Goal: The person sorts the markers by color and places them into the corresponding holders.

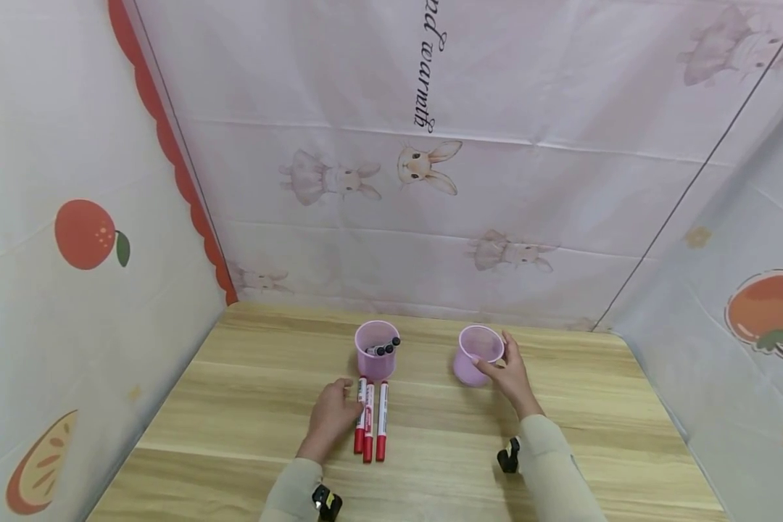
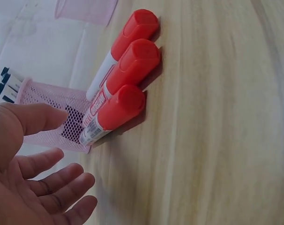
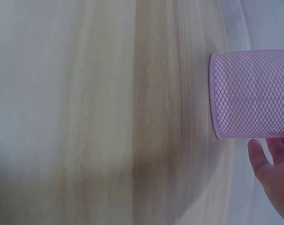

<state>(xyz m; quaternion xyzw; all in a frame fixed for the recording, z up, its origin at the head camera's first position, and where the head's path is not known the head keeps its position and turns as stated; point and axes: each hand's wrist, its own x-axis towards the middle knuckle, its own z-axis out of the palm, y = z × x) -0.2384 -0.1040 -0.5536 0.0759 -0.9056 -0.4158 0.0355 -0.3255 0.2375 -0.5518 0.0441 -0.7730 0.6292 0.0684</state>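
My left hand (image 1: 333, 415) is just left of three red-capped markers (image 1: 368, 428) lying side by side on the table. Its fingers (image 2: 62, 192) are spread and relaxed in the left wrist view, with no marker between them. On the right, a pink mesh pen cup (image 1: 467, 368) stands upright. My right hand (image 1: 514, 377) holds that cup from its right side, thumb across the front and fingers along the far side. The right wrist view shows fingertips against the cup's mesh wall (image 3: 254, 93); the thumb is hidden there.
A second pink mesh pen cup (image 1: 377, 366) stands behind the red markers, with several black-capped markers (image 1: 385, 349) inside. The wood-grain table (image 1: 431, 464) meets a printed cloth wall (image 1: 378, 268) at the back, and further cloth walls rise at both sides.
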